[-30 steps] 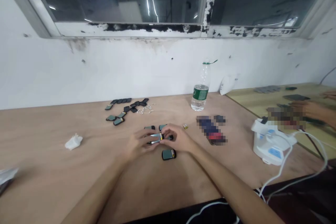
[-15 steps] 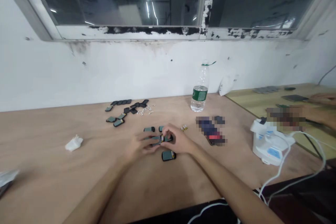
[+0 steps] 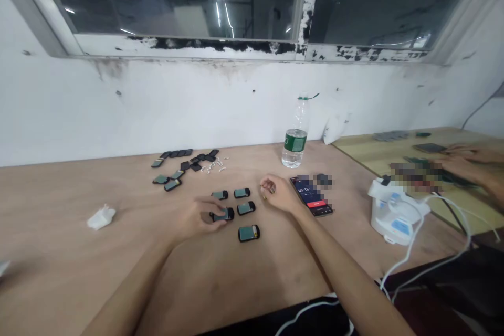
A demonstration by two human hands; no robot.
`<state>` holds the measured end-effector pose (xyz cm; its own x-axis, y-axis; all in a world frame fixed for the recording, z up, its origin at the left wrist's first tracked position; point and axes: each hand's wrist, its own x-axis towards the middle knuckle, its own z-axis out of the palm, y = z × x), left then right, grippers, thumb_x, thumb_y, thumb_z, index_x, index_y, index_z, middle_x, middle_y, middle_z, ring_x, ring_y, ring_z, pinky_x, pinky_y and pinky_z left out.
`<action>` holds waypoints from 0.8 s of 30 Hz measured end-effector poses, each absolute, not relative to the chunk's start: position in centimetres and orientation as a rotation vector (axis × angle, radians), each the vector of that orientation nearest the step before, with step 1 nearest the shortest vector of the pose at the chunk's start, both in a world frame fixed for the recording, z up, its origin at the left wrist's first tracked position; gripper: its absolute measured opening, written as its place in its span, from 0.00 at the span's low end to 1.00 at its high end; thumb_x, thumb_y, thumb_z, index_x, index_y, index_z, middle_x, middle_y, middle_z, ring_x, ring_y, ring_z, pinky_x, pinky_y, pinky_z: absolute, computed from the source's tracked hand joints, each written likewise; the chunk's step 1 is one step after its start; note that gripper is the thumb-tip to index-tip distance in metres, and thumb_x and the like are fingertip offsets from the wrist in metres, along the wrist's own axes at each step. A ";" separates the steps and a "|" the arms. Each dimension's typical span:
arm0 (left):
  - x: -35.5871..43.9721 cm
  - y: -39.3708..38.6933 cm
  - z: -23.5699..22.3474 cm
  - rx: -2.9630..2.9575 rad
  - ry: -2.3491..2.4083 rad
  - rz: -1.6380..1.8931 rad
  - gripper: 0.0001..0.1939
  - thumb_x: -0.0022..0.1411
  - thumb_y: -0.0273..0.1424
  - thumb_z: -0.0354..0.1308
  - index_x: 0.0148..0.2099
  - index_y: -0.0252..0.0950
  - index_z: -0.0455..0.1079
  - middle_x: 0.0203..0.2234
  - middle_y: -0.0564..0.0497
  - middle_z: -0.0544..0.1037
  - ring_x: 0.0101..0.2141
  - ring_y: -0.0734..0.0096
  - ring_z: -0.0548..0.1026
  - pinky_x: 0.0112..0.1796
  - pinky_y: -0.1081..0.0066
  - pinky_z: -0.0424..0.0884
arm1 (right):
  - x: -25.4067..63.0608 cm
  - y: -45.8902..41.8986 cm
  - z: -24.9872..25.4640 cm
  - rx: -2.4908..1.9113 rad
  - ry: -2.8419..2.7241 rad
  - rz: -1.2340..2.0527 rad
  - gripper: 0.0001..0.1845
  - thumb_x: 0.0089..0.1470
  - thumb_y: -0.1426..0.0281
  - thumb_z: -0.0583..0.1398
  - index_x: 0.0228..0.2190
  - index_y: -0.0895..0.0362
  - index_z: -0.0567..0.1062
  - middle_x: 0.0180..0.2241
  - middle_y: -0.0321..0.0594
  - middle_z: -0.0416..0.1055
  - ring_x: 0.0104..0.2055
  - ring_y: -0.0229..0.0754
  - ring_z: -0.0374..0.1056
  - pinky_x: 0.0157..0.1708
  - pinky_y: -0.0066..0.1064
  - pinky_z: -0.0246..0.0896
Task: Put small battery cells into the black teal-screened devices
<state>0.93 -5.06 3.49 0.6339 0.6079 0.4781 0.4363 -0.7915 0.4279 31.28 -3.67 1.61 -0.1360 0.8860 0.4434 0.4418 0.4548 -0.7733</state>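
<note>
My left hand (image 3: 196,216) rests its fingertips on a small black device with a teal face (image 3: 224,214), lying on the plywood table (image 3: 118,262). Several more of these devices (image 3: 249,233) lie close by, to the right of that hand. My right hand (image 3: 280,194) sits a little farther right, its fingers curled inward. A tiny item may show at those fingertips, but it is too small to name. That hand is nearest a smartphone (image 3: 309,197) showing a timer, partly blurred out.
A heap of dark pieces (image 3: 185,160) and small white clips (image 3: 212,167) lie at the back. A water bottle (image 3: 294,142), a tissue (image 3: 101,217) and a white corded appliance (image 3: 396,215) share the table. A co-worker's hand (image 3: 466,160) works at a neighbouring board at right.
My hands have come apart: the left moved left with a device under its fingers, and the right moved right, away from the devices. Several devices now lie separately.
</note>
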 end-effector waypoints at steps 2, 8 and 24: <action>0.5 -4.8 3.5 2.569 0.834 0.763 0.07 0.57 0.37 0.69 0.34 0.39 0.82 0.38 0.47 0.85 0.34 0.66 0.83 0.36 0.71 0.81 | 31.7 -3.3 1.1 -1.241 -1.808 0.576 0.06 0.48 0.78 0.61 0.31 0.57 0.75 0.29 0.37 0.74 0.30 0.39 0.67 0.33 0.28 0.63; 0.4 -4.6 3.0 2.565 0.762 0.603 0.11 0.55 0.41 0.70 0.34 0.40 0.81 0.35 0.48 0.85 0.37 0.65 0.83 0.39 0.72 0.79 | 31.7 -2.8 -0.4 -1.285 -1.911 0.495 0.05 0.49 0.78 0.62 0.30 0.57 0.76 0.30 0.38 0.74 0.31 0.39 0.67 0.35 0.30 0.63; 4.4 -7.6 3.2 2.680 0.697 0.647 0.16 0.61 0.46 0.69 0.46 0.44 0.80 0.46 0.48 0.82 0.45 0.60 0.81 0.46 0.65 0.77 | 32.3 -2.8 1.3 -1.060 -1.727 0.327 0.06 0.57 0.73 0.59 0.34 0.56 0.77 0.33 0.39 0.71 0.35 0.41 0.66 0.39 0.33 0.63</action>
